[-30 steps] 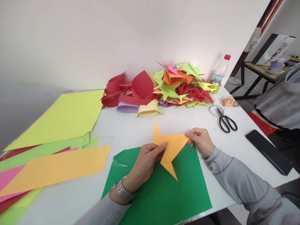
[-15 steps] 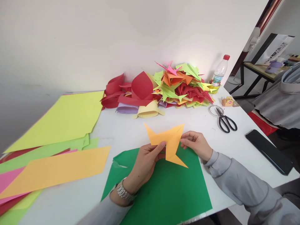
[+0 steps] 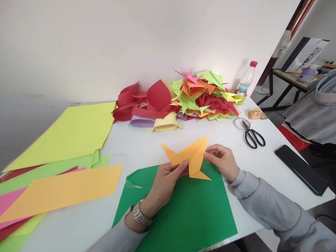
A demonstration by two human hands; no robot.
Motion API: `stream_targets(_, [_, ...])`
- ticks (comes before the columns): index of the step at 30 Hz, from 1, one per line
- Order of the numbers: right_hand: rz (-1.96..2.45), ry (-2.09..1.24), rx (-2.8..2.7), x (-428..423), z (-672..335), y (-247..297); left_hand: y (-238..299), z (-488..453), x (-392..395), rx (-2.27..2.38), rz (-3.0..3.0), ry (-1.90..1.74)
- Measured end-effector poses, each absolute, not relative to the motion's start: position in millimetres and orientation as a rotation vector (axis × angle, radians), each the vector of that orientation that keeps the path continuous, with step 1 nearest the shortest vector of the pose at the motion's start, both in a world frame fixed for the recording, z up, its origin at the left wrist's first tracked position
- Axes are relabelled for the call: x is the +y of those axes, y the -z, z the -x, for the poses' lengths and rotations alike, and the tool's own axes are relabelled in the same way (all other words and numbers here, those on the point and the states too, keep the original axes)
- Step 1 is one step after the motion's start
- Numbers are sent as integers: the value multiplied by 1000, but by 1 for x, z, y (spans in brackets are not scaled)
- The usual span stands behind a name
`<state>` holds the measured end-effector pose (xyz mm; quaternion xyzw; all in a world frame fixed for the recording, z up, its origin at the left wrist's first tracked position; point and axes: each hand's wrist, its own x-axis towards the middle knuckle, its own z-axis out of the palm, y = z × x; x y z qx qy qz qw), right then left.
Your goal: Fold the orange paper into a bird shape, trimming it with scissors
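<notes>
I see the folded orange paper (image 3: pixel 193 155) held up off the table (image 3: pixel 147 143), just above the far edge of the green sheet (image 3: pixel 183 213). It is flat and sharply creased, with three thin points: one to the left, one up to the right, one low to the right. My left hand (image 3: pixel 164 182) pinches its lower middle, and my right hand (image 3: pixel 222 161) pinches its right edge.

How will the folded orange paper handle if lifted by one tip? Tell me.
Likely very light: the folded paper is held up by fingertip pinches of the left hand and right hand. Its thin points would probably bend or crumple under a squeeze. The creased, layered middle looks somewhat stiffer.
</notes>
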<state>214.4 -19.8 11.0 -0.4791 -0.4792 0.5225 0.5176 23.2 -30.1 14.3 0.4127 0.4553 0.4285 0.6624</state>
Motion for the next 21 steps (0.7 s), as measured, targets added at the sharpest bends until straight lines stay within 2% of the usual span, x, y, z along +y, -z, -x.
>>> stream_targets(3, [1083,-1255,-1218,-22,-215,-10,-10,-23,-30,1030,-933,-975])
stream_targets(5, [1070,-1136,-1385,-24,-214,-10,-8,-24,-30,1027,-926,-970])
stream_targets(11, [1065,-131,-1897,-37,-211,-10,-11,-28,-29,1006,-873,-973])
stream_targets(14, [1063,184,-1984,-43,-210,-10,-14,-31,-31,997,-846,-978])
stream_targets(17, [977,363,-2088,-45,-210,-9,-15,-31,-33,992,-833,-966])
stream_targets(21, [856,389,-2348,-42,-211,-8,-16,-25,-33,1117,-829,-984])
